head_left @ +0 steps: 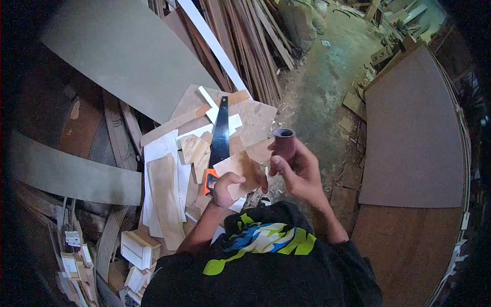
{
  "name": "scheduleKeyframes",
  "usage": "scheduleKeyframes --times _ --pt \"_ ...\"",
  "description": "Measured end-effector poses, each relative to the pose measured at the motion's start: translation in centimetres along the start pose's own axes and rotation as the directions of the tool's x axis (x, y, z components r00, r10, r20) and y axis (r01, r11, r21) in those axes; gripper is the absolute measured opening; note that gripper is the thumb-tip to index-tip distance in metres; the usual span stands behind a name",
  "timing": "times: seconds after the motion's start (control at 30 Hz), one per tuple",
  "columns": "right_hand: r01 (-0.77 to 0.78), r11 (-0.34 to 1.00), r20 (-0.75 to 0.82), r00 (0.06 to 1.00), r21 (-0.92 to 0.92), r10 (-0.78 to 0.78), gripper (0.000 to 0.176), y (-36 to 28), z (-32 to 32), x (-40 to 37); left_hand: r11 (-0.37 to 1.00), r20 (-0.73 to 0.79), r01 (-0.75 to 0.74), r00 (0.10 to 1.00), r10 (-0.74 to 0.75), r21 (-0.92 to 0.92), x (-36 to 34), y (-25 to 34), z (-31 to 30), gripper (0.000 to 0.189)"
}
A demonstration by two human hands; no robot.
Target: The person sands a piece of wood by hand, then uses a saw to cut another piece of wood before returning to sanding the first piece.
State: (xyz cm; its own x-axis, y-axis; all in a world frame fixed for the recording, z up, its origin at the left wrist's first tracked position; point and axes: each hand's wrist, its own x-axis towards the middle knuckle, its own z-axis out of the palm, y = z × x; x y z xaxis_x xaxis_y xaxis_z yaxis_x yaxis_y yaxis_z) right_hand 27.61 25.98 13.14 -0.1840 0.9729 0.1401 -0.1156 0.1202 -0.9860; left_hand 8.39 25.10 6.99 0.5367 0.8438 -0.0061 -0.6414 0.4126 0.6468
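Over a scrap pile (163, 189), the left grip (225, 187) clasps a flat offcut (239, 169) just beside the right grip (299, 171), which holds a reddish roll (284, 143) upright.

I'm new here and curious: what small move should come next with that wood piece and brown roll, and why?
Probably bring the brown roll in the right hand across to the wood piece in the left hand: they sit close together, and the saw lies unheld on the scraps.
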Motion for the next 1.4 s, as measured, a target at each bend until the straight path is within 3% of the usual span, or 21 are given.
scheduleKeyframes --times 0.1,0.2,0.23,0.43,0.5,0.57,0.63,0.7,0.73,0.8,0.9,1.03,1.1,1.13,1.2,1.23,1.3,1.33,1.4 --pt "-0.048 0.999 0.041 0.998 0.007 0.047 0.028 1.3 0.8 -0.2 0.998 -0.113 0.002 0.994 0.005 0.061 -0.6 -0.3 1.2 0.050" --pt "0.088 0.969 0.143 0.988 -0.231 -0.056 0.033 0.6 0.7 0.2 0.974 -0.250 0.049 0.968 0.008 0.221 -1.8 -1.2 0.4 0.048" --pt "0.105 0.968 0.145 0.987 -0.230 -0.072 0.035 0.7 0.8 0.2 0.954 -0.297 0.073 0.955 0.017 0.290 -2.1 -1.3 -0.1 0.047" --pt "0.271 0.884 0.164 0.961 -0.380 -0.224 0.035 1.0 0.5 0.2 0.877 -0.312 0.179 0.949 -0.035 0.445 -2.8 -1.4 -1.3 0.037" --pt "0.343 0.835 0.183 0.939 -0.431 -0.292 0.035 1.6 0.3 0.2 0.712 -0.179 0.101 0.983 0.034 0.695 -2.8 -3.3 -5.9 0.035" --pt "0.350 0.807 0.191 0.937 -0.476 -0.293 0.041 1.6 0.0 0.1 0.651 -0.153 0.097 0.988 0.030 0.753 -2.7 -3.2 -6.1 0.034" --pt "0.339 0.773 0.196 0.941 -0.536 -0.277 0.045 1.6 -0.2 0.0 0.735 -0.243 0.185 0.970 -0.028 0.653 -2.2 -0.5 -1.2 0.033" --pt "0.310 0.729 0.196 0.951 -0.610 -0.240 0.046 1.6 -0.3 -0.2 0.760 -0.251 0.180 0.968 -0.023 0.625 -1.6 0.2 1.5 0.034" --pt "0.344 0.686 0.188 0.937 -0.641 -0.294 0.047 1.9 -0.2 -0.3 0.772 -0.254 0.178 0.967 -0.021 0.610 -1.5 0.3 2.0 0.035" --pt "0.403 0.590 0.179 0.898 -0.700 -0.402 0.047 3.0 0.1 -0.4 0.715 -0.262 0.197 0.965 -0.021 0.670 -1.2 -1.4 -0.3 0.035" --pt "0.411 0.563 0.161 0.884 -0.717 -0.440 0.048 3.5 0.2 -0.8 0.676 -0.268 0.169 0.962 0.044 0.717 -0.3 -2.0 -0.6 0.033" --pt "0.485 0.620 0.090 0.826 -0.617 -0.556 0.034 3.4 1.5 -1.9 0.499 -0.140 0.033 0.974 0.179 0.866 0.3 -3.4 -2.5 0.031" --pt "0.483 0.693 -0.001 0.820 -0.535 -0.572 0.021 2.5 2.2 -2.1 0.650 -0.228 0.169 0.974 0.007 0.741 -0.1 -2.6 -1.9 0.030" --pt "0.430 0.760 -0.076 0.846 -0.487 -0.528 0.010 2.5 1.6 -2.4 0.826 -0.244 0.143 0.970 -0.007 0.545 -0.3 -2.4 -0.9 0.031" --pt "0.335 0.789 -0.232 0.831 -0.515 -0.505 0.012 4.6 0.3 -1.7 0.991 -0.063 0.097 0.994 -0.091 0.097 -0.2 -3.5 -2.7 0.038" --pt "0.287 0.803 -0.307 0.815 -0.523 -0.491 0.013 5.5 -0.4 -1.2 0.991 -0.015 0.111 0.994 -0.110 0.074 -0.4 -3.0 -2.3 0.039" --pt "-0.091 0.879 -0.416 0.900 -0.469 -0.128 0.018 5.7 -2.5 -0.5 0.989 0.084 0.144 0.986 -0.146 0.029 -0.8 -1.8 -1.3 0.043" --pt "-0.283 0.859 -0.462 0.885 -0.428 0.061 0.021 5.8 -3.0 -0.3 0.987 0.152 0.152 0.975 -0.160 0.059 -0.7 -1.5 -1.5 0.045" --pt "-0.224 0.921 -0.379 0.921 -0.319 0.093 0.028 6.7 -3.0 0.0 0.987 0.151 0.157 0.976 -0.160 0.030 -1.0 -1.4 -1.4 0.045"
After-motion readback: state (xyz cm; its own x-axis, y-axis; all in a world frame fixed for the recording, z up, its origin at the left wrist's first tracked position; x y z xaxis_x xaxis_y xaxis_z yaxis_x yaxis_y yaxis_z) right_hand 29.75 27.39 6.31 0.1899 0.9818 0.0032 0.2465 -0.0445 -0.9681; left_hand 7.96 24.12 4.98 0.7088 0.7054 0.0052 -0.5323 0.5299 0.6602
